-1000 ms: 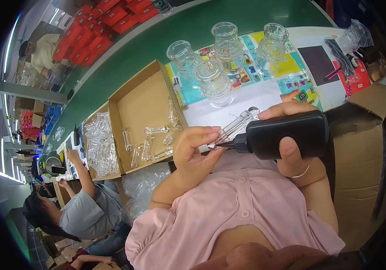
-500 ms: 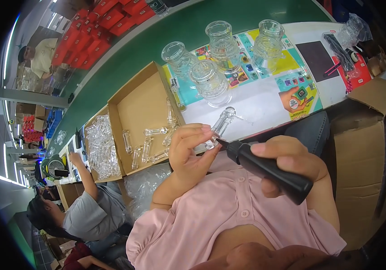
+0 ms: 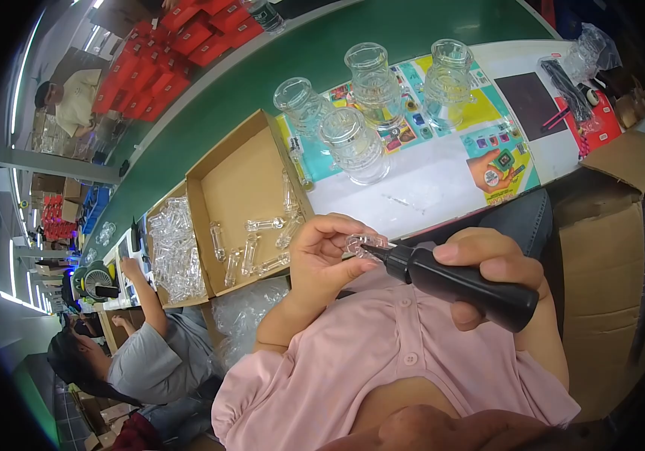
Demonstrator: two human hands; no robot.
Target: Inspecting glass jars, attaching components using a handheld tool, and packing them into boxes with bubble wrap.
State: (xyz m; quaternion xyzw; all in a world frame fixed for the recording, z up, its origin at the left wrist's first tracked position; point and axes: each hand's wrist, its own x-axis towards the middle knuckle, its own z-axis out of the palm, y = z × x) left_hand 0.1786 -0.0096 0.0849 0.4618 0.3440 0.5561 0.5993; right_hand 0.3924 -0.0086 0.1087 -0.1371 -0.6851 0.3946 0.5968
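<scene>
Black squeeze bottle (image 3: 464,284) gripped in right hand (image 3: 499,270), fingers wrapped around its body. Long axis runs lower right to upper left; nozzle tip points at small clear glass piece (image 3: 358,245). Left hand (image 3: 325,255) raised at chest, fingertips pinching that piece, just before the table edge (image 3: 443,225).

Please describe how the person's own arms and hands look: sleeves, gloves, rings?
Both hands, left hand and right hand, are bare, without gloves. The forearms are uncovered; short pink sleeves belong to a buttoned pink shirt. No ring or watch is visible from this view.
</scene>
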